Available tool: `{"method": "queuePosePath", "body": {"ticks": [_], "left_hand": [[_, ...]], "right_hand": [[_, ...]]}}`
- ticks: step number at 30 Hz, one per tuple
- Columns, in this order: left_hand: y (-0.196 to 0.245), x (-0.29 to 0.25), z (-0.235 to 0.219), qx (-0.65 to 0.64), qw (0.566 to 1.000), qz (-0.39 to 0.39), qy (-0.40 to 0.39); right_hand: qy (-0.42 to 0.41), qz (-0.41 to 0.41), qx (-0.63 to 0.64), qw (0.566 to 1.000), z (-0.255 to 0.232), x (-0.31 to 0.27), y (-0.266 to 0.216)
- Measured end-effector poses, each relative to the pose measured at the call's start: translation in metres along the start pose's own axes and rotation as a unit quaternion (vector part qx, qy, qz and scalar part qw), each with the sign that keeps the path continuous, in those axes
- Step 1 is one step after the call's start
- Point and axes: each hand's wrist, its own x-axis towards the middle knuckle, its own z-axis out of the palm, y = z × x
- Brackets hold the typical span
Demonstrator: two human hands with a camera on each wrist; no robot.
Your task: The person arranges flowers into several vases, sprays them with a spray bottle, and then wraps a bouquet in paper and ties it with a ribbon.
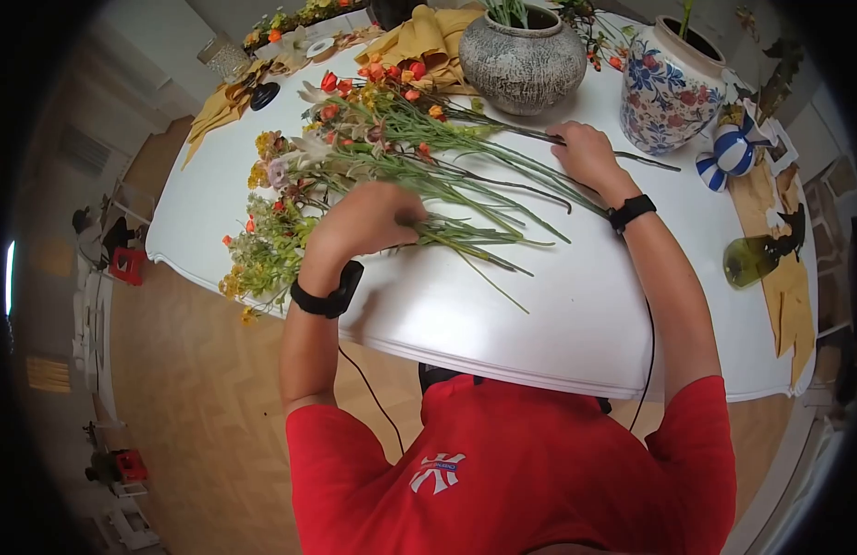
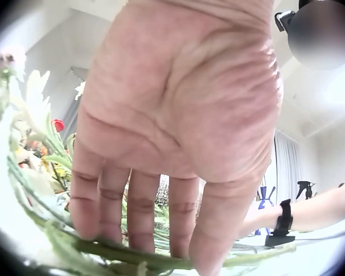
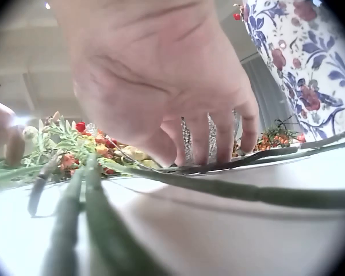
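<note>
A: Near side?
B: Left hand (image 1: 366, 218) over green stems (image 1: 475, 248) on white worktop (image 1: 558, 314). Fingers nearly straight, tips at stems; firm hold, cannot tell.
A: Next out?
B: Right hand (image 1: 587, 159): fingers apart, loosely bent, tips at dark branch (image 1: 646, 162). Red blooms (image 1: 330, 82) lie leftward.
A: Farthest?
B: Rough grey pot (image 1: 523, 67); floral vase (image 1: 671, 97) to its right.

White table (image 1: 576, 314), moulded edge, in use.
Cut flowers (image 1: 368, 134) lie spread across the surface, blooms left, stems right; beyond them stand a rough grey pot (image 1: 523, 67) and a floral-patterned vase (image 1: 667, 104); yellow-brown cloth (image 1: 419, 44) lies crumpled beside the pot.
</note>
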Motion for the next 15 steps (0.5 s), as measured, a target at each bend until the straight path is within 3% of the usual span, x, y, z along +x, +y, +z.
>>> {"method": "queuePosePath", "body": {"ticks": [5, 9, 15], "left_hand": [[0.021, 0.006, -0.006, 0.003, 0.999, 0.034, 0.042], [0.031, 0.013, -0.007, -0.036, 0.996, 0.065, 0.048], [0.039, 0.031, -0.011, -0.091, 0.992, 0.042, 0.075]], "right_hand": [[-0.048, 0.005, 0.035, 0.998, 0.0, 0.011, 0.004], [0.028, -0.035, 0.125, 0.991, -0.013, 0.001, -0.004], [0.044, -0.039, 0.208, 0.976, -0.055, -0.005, -0.028]]}}
